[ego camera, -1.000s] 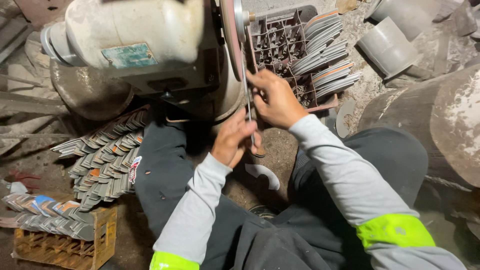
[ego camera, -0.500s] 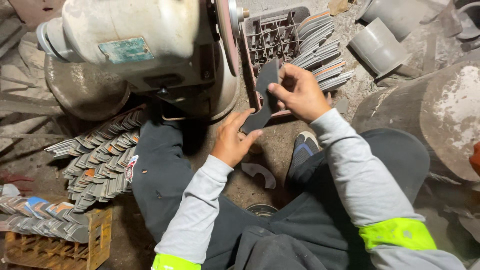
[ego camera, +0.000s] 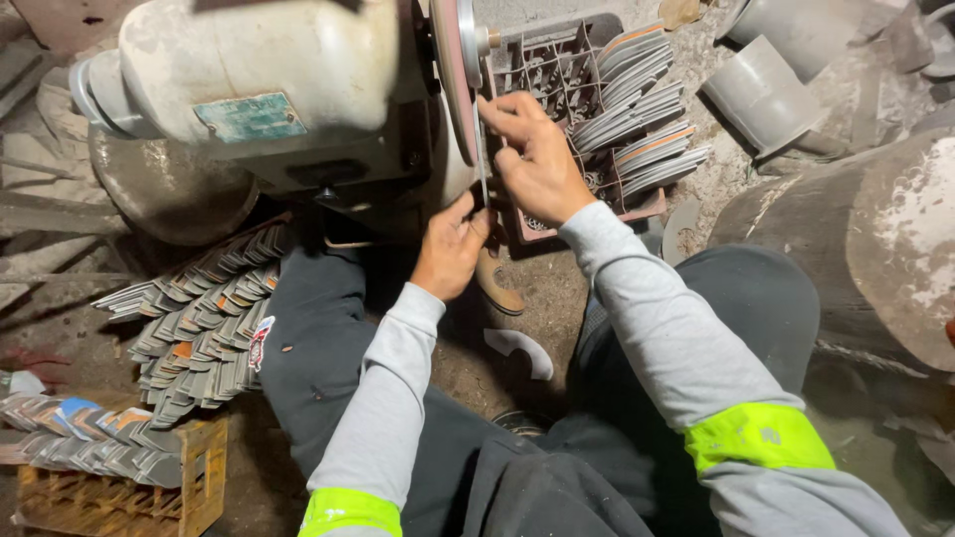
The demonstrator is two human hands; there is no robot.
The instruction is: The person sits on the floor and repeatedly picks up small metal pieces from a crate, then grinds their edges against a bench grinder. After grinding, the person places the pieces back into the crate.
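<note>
Head view: both hands pinched one thin metal blade point(ego camera: 481, 164), held edge-on against the grinder's wheel point(ego camera: 460, 70). Right hand point(ego camera: 537, 159) gripped the top, left hand point(ego camera: 453, 244) the bottom. Crate point(ego camera: 557, 70) of stacked blades sat just behind; more blades point(ego camera: 199, 318) were piled on the floor at left.

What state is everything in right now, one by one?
Left hand: gripping the blade's lower end.
Right hand: gripping its upper end.
Thin blade: edge-on, against the wheel.
Grinding wheel: spin unclear.
Crate: partly filled.
Stack of blanks: fanned out.
</note>
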